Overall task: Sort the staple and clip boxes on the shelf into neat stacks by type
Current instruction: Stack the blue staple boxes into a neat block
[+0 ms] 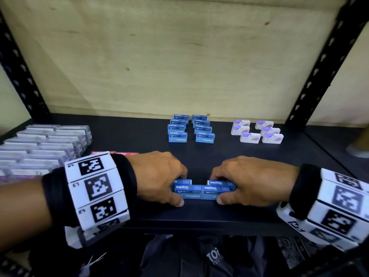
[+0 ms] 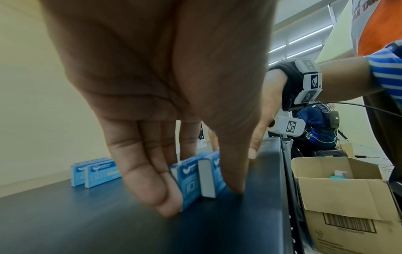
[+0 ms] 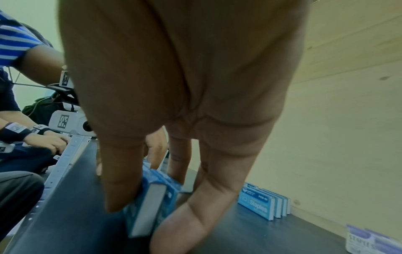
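Matt black shelf board (image 1: 199, 156) under smooth printed cardboard staple boxes (image 1: 188, 189). Pale, knotted wood back panel (image 1: 159, 56); perforated black metal uprights (image 1: 319, 62). Corrugated brown cardboard carton (image 2: 339, 197) nearby.

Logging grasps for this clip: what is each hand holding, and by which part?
Left hand pinches a pair of upright blue staple boxes across their broad faces, thumb front, fingers behind; right hand likewise pinches a second pair.

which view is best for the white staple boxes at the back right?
Head view: the white boxes show in full, two short rows right of the blue rows. The right wrist view catches only a blurred corner of them at the bottom right. In the left wrist view the left hand blocks that side.
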`<state>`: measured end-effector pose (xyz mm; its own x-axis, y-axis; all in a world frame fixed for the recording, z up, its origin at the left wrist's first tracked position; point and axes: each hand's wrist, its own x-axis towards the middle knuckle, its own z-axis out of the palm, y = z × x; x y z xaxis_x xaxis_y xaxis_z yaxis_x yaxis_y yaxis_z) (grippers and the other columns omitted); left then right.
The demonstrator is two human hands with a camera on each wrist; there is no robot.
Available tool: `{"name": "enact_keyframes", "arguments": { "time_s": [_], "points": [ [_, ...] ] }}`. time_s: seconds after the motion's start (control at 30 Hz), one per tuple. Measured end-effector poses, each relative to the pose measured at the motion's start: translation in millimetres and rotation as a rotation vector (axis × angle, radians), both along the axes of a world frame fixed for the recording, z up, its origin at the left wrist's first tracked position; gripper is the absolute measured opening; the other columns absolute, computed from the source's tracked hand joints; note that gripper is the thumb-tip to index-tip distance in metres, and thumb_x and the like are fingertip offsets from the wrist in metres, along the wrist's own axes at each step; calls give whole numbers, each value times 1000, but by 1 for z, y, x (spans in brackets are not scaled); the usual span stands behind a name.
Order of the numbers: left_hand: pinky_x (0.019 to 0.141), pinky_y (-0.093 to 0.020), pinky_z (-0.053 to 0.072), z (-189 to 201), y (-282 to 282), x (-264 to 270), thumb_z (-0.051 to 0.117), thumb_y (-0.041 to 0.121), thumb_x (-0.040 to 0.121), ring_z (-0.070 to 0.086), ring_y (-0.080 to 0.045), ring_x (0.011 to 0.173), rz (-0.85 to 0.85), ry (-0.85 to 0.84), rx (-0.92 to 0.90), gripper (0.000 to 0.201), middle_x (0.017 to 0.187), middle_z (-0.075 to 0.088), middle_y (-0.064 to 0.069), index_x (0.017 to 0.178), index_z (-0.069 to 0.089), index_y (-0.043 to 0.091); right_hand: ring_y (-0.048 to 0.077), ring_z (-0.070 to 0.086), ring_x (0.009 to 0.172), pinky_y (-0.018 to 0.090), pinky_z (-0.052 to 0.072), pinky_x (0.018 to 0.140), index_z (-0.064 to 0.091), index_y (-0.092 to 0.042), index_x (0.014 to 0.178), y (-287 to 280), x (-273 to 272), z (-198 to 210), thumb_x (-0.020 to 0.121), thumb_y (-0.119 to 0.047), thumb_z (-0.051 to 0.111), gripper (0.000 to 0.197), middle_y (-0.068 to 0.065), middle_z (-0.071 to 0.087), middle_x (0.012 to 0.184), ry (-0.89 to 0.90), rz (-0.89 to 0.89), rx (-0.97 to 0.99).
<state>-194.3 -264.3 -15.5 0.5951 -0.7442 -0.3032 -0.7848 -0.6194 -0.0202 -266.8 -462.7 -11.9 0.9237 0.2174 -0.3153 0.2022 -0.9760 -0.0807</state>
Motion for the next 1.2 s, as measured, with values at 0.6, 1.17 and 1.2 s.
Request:
{"name": "enact_keyframes", "arguments": {
  "time_s": [0.6, 1.17, 1.2],
  "points": [
    [68, -29, 46, -3, -18, -3, 60, 57, 84, 56, -14, 85, -21, 37, -58, 33, 97, 54, 9, 103, 58, 30, 18, 62, 91, 41, 55, 80, 61, -31, 108, 10, 6, -3, 84, -55, 64, 34, -8, 61, 102, 8, -7, -24],
    [65, -13, 38, 47, -2, 48, 77, 62, 64, 51, 8, 76, 47, 28, 13, 66, 101, 56, 24, 122, 52, 41, -2, 61, 86, 21, 48, 81, 54, -38, 127, -22, 48, 47, 77, -52, 75, 56, -18, 63, 103, 110, -78, -71],
    [70, -17, 40, 50, -4, 55, 74, 63, 66, 53, 5, 79, 58, 1, 4, 62, 99, 56, 24, 120, 53, 41, -1, 61, 86, 22, 47, 81, 56, -37, 125, -25, 57, 49, 78, -52, 74, 52, -18, 63, 101, 89, -86, -77]
  ]
}}
